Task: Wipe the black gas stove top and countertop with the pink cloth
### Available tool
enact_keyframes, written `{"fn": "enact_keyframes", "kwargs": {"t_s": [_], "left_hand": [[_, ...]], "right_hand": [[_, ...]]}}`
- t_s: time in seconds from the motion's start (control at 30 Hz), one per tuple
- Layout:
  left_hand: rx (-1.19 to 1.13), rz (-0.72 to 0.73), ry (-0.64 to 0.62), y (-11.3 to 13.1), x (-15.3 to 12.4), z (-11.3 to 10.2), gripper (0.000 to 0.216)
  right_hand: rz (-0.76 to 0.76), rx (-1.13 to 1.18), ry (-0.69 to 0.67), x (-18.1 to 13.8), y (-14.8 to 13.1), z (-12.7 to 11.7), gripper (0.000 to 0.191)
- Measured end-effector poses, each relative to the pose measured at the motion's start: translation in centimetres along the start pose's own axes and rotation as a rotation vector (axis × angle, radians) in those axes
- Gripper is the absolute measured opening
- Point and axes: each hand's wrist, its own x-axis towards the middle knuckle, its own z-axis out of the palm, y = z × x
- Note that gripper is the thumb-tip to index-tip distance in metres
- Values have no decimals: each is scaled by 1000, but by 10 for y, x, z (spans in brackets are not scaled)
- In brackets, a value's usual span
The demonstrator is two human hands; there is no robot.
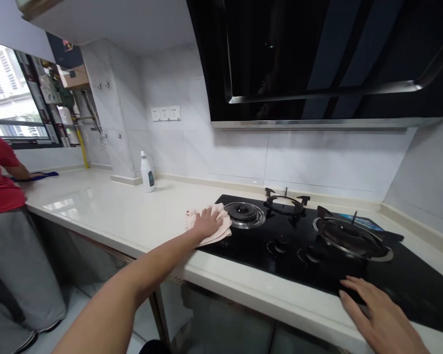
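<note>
Spread flat, the left hand (208, 224) lay on one rumpled, pale-pink cloth (225, 227); the right hand (382, 313), unclenched, was near two burners (244, 214) and two knobs (281, 244).

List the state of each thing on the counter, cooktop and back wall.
Pink cloth, bunched under the left hand
White bottle, standing upright
Left burner, bare
Rear pan support, off left burner
Right burner, second support on it
Sockets, nothing plugged in
Control knobs, setting unclear
Blue cloth, under another person's hand

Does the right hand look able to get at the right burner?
Probably yes: the right hand, seemingly holding nothing, is just in front of the right burner, with only flat stovetop between them.
</note>
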Motion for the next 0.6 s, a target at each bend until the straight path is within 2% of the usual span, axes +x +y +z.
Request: {"fn": "enact_keyframes", "kwargs": {"t_s": [0.13, 0.3, 0.47, 0.6], "left_hand": [[-2, 85, 19, 20, -53, -12, 50], [-50, 190, 32, 69, -103, -21, 50], [-172, 366, 15, 126, -129, -20, 52], [-232, 452, 26, 155, -133, -11, 57]], "right_hand": [[27, 31, -18, 3, -16, -7, 55], [3, 43, -29, 7, -21, -13, 53], [9, 57, -19, 8, -25, -12, 49], [22, 72, 17, 9, -24, -6, 47]]}}
